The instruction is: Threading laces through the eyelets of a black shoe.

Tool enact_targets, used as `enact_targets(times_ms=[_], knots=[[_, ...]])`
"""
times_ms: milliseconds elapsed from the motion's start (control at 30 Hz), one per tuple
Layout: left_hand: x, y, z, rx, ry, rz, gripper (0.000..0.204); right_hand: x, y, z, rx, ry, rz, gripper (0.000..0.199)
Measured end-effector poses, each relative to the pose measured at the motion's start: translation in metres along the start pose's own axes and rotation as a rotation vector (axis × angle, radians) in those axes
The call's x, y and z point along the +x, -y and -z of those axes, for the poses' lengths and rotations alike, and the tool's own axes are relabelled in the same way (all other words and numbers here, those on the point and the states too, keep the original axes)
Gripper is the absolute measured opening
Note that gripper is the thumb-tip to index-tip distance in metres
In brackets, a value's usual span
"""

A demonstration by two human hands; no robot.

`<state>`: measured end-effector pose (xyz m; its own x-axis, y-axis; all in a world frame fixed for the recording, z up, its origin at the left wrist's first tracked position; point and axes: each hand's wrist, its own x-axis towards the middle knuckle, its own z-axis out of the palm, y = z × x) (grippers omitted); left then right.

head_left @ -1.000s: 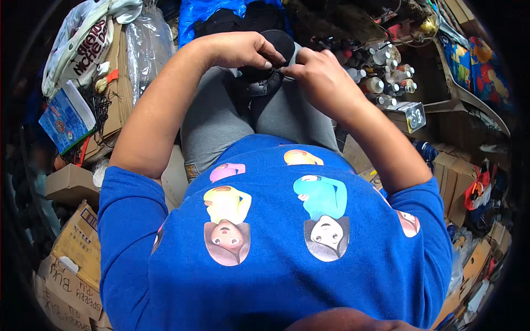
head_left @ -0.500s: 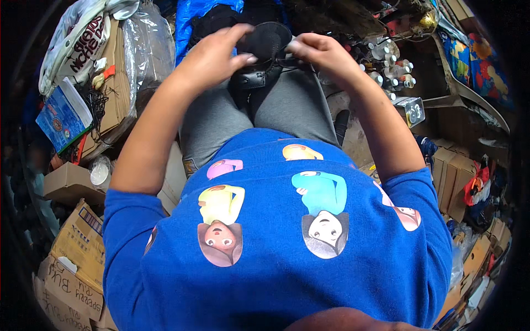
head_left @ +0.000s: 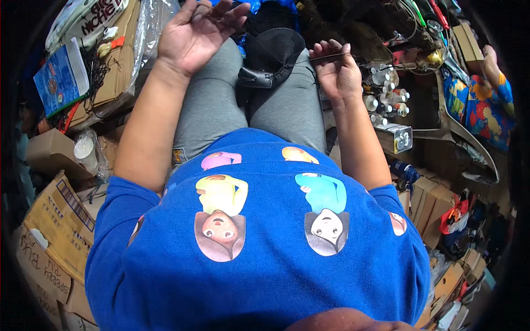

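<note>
A black leather shoe upper (head_left: 279,47) rests between my thighs, its curved edge carrying a row of stitches. From that edge a dark thread (head_left: 301,64) runs tight to my right hand (head_left: 337,69), which pinches it between thumb and finger, palm turned up. My left hand (head_left: 201,33) is raised left of the upper, palm up and fingers apart, touching nothing that I can see. More black pieces lie behind the upper on blue plastic, partly hidden.
Several small capped bottles (head_left: 386,94) and a clear-sided box (head_left: 395,137) stand to the right. Another person's hand (head_left: 490,63) shows at the far right. Cardboard (head_left: 113,71), a blue booklet (head_left: 61,77) and a brown box (head_left: 55,154) crowd the left.
Both hands have come away from the shoe upper: the left moved up and left, opening; the right turned palm up with the thread stretched. The other person's hand has come into view.
</note>
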<state>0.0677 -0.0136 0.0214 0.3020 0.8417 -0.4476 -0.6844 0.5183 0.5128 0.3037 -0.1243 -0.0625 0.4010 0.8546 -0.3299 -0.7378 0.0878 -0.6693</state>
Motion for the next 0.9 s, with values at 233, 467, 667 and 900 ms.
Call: enact_targets(times_ms=[233,467,667,900], knots=[[0.063,-0.032,0.079,0.13,0.614,0.329,0.04,-0.026,0.013,0.019,0.025,0.309,-0.213,0.044],[0.042,-0.085,0.095,1.158,0.131,-0.156,0.029,-0.037,0.05,0.08,-0.764,0.16,-0.239,0.027],[-0.009,-0.17,0.116,1.502,-0.06,-0.656,0.036,-0.023,0.07,0.061,-1.079,0.234,0.068,0.061],[-0.022,-0.178,0.096,1.677,-0.047,-0.74,0.037,0.01,0.026,-0.041,-1.537,0.638,0.263,0.056]])
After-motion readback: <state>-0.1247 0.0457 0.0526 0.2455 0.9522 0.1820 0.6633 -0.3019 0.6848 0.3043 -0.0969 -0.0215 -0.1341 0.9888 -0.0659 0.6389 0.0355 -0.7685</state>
